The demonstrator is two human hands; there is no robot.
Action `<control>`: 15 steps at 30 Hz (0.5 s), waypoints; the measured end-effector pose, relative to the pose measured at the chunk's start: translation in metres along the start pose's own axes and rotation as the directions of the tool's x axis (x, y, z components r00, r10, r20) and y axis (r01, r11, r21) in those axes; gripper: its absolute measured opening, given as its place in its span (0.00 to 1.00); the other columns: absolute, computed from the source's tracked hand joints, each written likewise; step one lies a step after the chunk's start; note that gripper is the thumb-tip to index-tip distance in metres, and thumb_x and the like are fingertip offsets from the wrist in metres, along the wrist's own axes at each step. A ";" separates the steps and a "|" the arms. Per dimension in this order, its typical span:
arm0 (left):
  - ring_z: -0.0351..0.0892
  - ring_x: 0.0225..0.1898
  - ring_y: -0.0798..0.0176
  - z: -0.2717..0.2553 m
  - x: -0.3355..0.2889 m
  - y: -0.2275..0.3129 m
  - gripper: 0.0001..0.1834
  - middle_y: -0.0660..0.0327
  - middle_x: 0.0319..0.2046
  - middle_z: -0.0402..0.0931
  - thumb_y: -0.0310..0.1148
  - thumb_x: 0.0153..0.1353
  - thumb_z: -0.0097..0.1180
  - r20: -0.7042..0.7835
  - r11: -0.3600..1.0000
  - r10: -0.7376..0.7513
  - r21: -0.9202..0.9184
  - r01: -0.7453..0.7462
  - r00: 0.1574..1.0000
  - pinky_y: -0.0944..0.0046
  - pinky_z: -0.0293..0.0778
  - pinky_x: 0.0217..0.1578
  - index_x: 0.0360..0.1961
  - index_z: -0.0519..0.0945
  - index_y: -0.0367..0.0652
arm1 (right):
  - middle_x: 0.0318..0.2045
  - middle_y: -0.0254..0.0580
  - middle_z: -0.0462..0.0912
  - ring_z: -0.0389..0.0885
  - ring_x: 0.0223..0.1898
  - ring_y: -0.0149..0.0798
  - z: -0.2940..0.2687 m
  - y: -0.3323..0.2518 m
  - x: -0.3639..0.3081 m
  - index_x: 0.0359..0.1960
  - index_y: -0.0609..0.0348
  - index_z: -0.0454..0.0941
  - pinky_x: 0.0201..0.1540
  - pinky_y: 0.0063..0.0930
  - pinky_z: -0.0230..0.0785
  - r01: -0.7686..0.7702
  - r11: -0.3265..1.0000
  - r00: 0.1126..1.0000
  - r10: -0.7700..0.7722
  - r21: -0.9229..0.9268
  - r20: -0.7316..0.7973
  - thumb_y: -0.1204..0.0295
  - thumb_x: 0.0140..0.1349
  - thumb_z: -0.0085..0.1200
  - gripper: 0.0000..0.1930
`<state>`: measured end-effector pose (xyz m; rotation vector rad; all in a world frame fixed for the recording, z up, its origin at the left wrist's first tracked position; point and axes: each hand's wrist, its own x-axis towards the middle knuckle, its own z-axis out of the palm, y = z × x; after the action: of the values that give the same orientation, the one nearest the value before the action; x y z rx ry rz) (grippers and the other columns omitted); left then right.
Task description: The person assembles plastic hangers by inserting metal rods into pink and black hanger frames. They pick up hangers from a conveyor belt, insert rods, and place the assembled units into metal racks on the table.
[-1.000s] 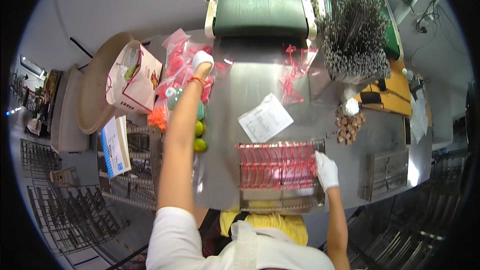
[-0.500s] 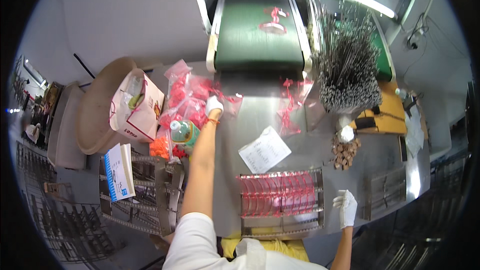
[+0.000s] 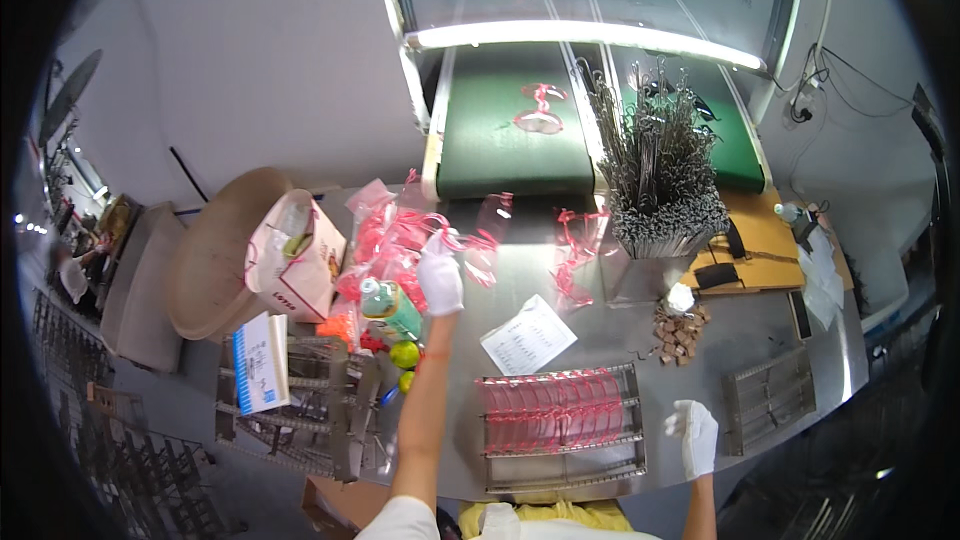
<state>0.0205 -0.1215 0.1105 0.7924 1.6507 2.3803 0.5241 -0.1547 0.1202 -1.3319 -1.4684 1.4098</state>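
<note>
My left hand (image 3: pixel 440 277), in a white glove, is closed on a pink-rimmed clear glasses piece (image 3: pixel 481 252) beside the bags of pink pieces (image 3: pixel 378 238). My gloved right hand (image 3: pixel 694 440) is near the table's front right, its fingers loosely bent apart and nothing visible in them. Between my arms lies a metal rack (image 3: pixel 564 481) with a row of pink-rimmed clear pieces (image 3: pixel 552 410) standing in its upper part. More pink pieces (image 3: pixel 574 258) lie beyond the white paper sheet (image 3: pixel 529 336). A bottle (image 3: pixel 390 310) with a green label stands left of my left wrist.
A green conveyor belt (image 3: pixel 500 155) carries a pink-rimmed piece (image 3: pixel 541 110) at the back. Many metal rods (image 3: pixel 660 175) stand bundled right of it, near small brown blocks (image 3: pixel 680 333). A paper bag (image 3: pixel 300 270), stacked racks (image 3: pixel 310 410) and a notebook (image 3: pixel 262 365) occupy the left; another rack (image 3: pixel 770 400) lies right.
My left hand has drawn back from the bags, toward me and slightly right, with the pink glasses piece in it. The right hand stays near the same spot. The whole view has shifted.
</note>
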 end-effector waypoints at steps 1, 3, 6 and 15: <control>0.79 0.43 0.65 0.012 -0.020 0.052 0.22 0.61 0.40 0.82 0.13 0.54 0.47 0.049 0.996 -0.016 0.087 0.012 0.999 0.67 0.73 0.49 0.50 0.80 0.35 | 0.26 0.39 0.83 0.79 0.25 0.28 0.004 -0.003 0.003 0.45 0.66 0.78 0.32 0.22 0.73 -0.013 0.999 1.000 0.013 0.029 0.002 0.60 0.76 0.39 0.20; 0.79 0.41 0.66 0.027 -0.055 0.134 0.19 0.60 0.40 0.82 0.13 0.56 0.49 0.121 0.949 0.238 0.182 -0.258 0.964 0.67 0.74 0.44 0.48 0.81 0.35 | 0.27 0.40 0.83 0.80 0.26 0.28 0.034 -0.049 0.008 0.45 0.66 0.78 0.32 0.22 0.73 0.068 0.997 0.991 -0.072 0.042 0.116 0.58 0.76 0.39 0.21; 0.79 0.39 0.65 0.057 -0.094 0.209 0.14 0.60 0.41 0.82 0.15 0.60 0.51 0.245 0.838 0.426 0.254 -0.482 0.871 0.67 0.74 0.39 0.46 0.81 0.35 | 0.30 0.41 0.84 0.80 0.27 0.28 0.071 -0.117 0.012 0.49 0.65 0.75 0.31 0.20 0.71 0.214 0.952 0.912 -0.274 0.217 0.304 0.45 0.71 0.43 0.30; 0.82 0.35 0.63 0.096 -0.170 0.266 0.13 0.55 0.37 0.83 0.16 0.60 0.52 0.275 0.855 0.453 0.136 -0.501 0.848 0.67 0.77 0.37 0.46 0.81 0.34 | 0.26 0.32 0.80 0.71 0.23 0.21 0.052 -0.236 -0.009 0.48 0.66 0.78 0.26 0.16 0.62 0.379 0.861 0.848 -0.470 0.339 0.244 0.57 0.72 0.49 0.21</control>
<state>0.2608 -0.2129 0.3182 1.6320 1.7755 2.2953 0.4287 -0.1486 0.3421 -0.5619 -1.5767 1.5003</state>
